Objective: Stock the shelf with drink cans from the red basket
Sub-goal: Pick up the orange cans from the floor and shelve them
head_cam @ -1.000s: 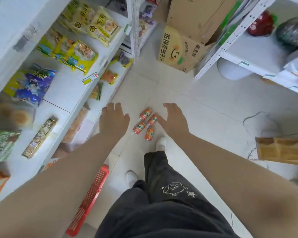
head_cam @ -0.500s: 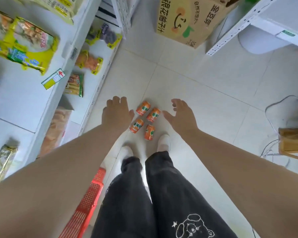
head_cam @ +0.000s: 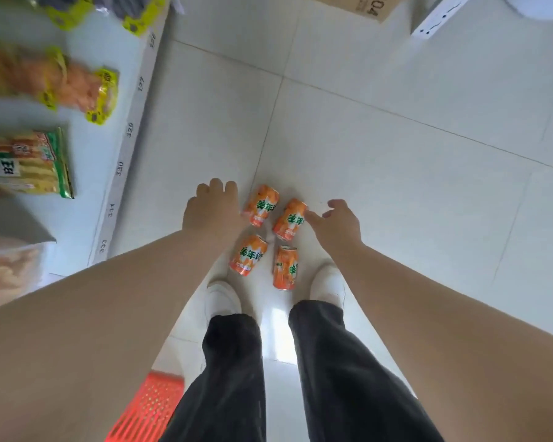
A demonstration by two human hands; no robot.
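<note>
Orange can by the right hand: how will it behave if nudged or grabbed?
The orange can lies on its side on smooth tile, so it probably rolls if nudged. It looks like rigid metal, likely stiff when gripped.

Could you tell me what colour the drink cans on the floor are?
The drink cans are orange with green lettering, clearest in the head view.

Dial centred on the 4 cans (head_cam: 248,255), which lay on their sides on the floor (head_cam: 396,186) in a 2x2 cluster. L hand (head_cam: 213,212) sat at 10 o'clock, just beside the far-L can (head_cam: 261,205). R hand (head_cam: 339,224) sat at 3, just beside the far-R can (head_cam: 290,220). Shoes (head_cam: 222,298) stood near at 4 and 7. At 7, further back, was the basket (head_cam: 147,406), by the shelf (head_cam: 125,154). That ran 8 to 11 w/ snack packs (head_cam: 29,164) on it. Carton (head_cam: 371,8) stood at 1, well apart.
</note>
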